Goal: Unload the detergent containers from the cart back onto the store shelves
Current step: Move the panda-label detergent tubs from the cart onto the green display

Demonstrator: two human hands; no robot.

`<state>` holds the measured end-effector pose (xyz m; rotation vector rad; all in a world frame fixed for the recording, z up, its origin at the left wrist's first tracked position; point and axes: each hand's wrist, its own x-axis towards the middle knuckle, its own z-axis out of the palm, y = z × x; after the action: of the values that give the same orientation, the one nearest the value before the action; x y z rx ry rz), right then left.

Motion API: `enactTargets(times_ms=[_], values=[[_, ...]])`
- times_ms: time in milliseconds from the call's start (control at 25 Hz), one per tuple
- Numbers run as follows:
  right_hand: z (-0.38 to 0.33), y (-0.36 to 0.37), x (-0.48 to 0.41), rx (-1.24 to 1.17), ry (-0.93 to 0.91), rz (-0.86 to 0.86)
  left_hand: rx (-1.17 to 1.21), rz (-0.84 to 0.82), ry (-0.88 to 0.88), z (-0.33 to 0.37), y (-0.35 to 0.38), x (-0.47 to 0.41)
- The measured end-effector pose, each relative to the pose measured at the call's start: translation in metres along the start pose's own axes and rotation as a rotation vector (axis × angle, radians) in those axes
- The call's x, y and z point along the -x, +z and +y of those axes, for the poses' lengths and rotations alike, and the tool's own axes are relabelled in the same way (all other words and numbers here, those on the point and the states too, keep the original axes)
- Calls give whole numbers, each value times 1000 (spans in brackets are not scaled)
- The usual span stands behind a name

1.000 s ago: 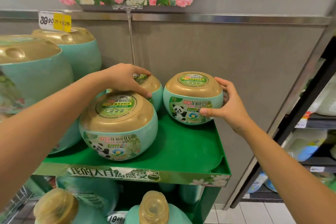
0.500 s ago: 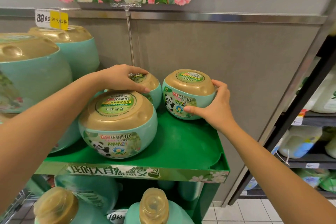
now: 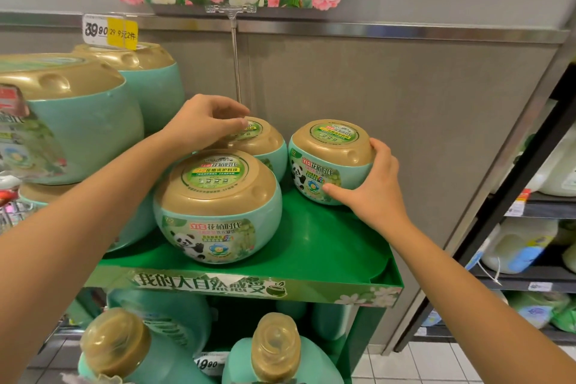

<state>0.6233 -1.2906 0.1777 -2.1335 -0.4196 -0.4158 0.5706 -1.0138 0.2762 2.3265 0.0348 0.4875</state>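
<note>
**Facing up tubs on the green shelf**

Left hand (image 3: 202, 121) is curling its fingers over the gold lid of the rear tub (image 3: 265, 142), centre frame. Right tub (image 3: 324, 162) is being wrapped by the right hand (image 3: 374, 187), thumb across its front. Both are sitting on the green shelf (image 3: 327, 252).

Suggest steadying the rear one and twisting the right one until the panda is facing out like the front tub (image 3: 218, 206).

Text: price tag (image 3: 109, 31) at upper left is showing 39.90 and 29.9元2件. Tubs are reading 立白 花植时代, shelf lip 我的大自然感受, lower tag (image 3: 207, 363) 19.90.
</note>
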Motion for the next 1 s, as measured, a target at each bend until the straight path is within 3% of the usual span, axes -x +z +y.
enactTargets(times_ms=[160, 280, 440, 680, 840, 1000], values=[[-8, -12, 6, -22, 40, -42, 188, 206, 27, 5, -7, 20], [-24, -27, 19, -77, -38, 126, 340, 309, 51, 10, -11, 50], [-58, -28, 62, -396, -145, 110, 486, 387, 31, 13, -10, 121], [-70, -7, 148, -661, -193, -178, 569, 529, -263, -1, 23, 257], [-47, 18, 209, -707, -88, -476, 562, 624, -553, -12, 58, 350], [-9, 49, 274, -648, 143, -844, 512, 737, -847, -14, 89, 454]])
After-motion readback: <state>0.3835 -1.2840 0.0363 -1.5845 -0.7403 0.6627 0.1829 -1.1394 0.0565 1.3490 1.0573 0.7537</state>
